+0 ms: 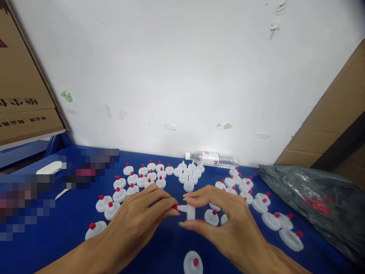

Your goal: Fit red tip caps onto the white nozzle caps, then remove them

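My left hand (142, 219) and my right hand (222, 220) meet at the middle of a blue table (171, 251). My right hand pinches a small white plastic disc (190, 212) with a stem that points left. My left hand's fingertips pinch a tiny red cap (175, 207) at the tip of that stem. Several white discs with red caps (119, 195) lie spread to the left. Several white discs without caps (188, 175) sit behind my hands. More red-capped discs (270, 220) lie to the right, and one (193, 263) lies near the front edge.
A clear water bottle (212, 159) lies on its side against the white wall. A dark plastic bag (313, 201) with red pieces inside sits at the right. Cardboard boxes (23, 95) stand at the left and cardboard (333, 121) at the right. A white object (49, 167) lies at the left.
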`<move>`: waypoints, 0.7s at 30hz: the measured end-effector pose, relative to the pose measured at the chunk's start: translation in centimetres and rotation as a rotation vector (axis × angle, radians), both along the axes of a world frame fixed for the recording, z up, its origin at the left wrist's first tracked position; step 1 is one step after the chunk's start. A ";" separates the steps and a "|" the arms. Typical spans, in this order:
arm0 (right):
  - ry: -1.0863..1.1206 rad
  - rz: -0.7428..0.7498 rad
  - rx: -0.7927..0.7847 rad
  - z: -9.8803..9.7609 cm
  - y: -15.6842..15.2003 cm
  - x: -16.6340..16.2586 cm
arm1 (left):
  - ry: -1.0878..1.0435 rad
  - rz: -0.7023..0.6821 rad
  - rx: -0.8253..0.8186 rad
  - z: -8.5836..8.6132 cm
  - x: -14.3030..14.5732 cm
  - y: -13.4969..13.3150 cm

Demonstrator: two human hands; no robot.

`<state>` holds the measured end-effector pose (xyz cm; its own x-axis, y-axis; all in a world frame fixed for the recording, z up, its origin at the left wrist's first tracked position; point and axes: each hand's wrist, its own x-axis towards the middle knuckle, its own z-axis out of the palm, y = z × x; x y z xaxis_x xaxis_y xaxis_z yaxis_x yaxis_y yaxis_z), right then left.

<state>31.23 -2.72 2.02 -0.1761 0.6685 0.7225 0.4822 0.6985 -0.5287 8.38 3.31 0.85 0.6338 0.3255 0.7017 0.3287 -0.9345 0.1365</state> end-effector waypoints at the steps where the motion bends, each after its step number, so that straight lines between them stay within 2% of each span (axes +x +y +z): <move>1: 0.008 0.002 0.007 0.0 -0.1 0.0 | 0.006 -0.008 -0.014 0.0 -0.1 -0.1; 5: 0.016 0.012 0.026 -0.2 -0.5 -0.2 | 0.029 0.003 -0.066 -0.3 -0.4 -0.6; 14: -0.065 0.052 0.103 -1.4 -0.6 -0.6 | 0.011 0.018 -0.057 -0.7 -0.4 -1.5; 18: -0.202 0.033 0.109 -1.5 -0.6 -0.6 | 0.052 0.032 -0.001 -0.6 -0.2 -0.8; 21: -0.384 -0.042 0.084 -1.0 -0.5 -0.6 | 0.106 0.015 0.063 0.0 0.0 -0.2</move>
<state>30.60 -3.25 1.04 -0.4184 0.6219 0.6620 0.6625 0.7075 -0.2459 8.33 3.15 0.80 0.7011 0.2932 0.6500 0.3523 -0.9350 0.0417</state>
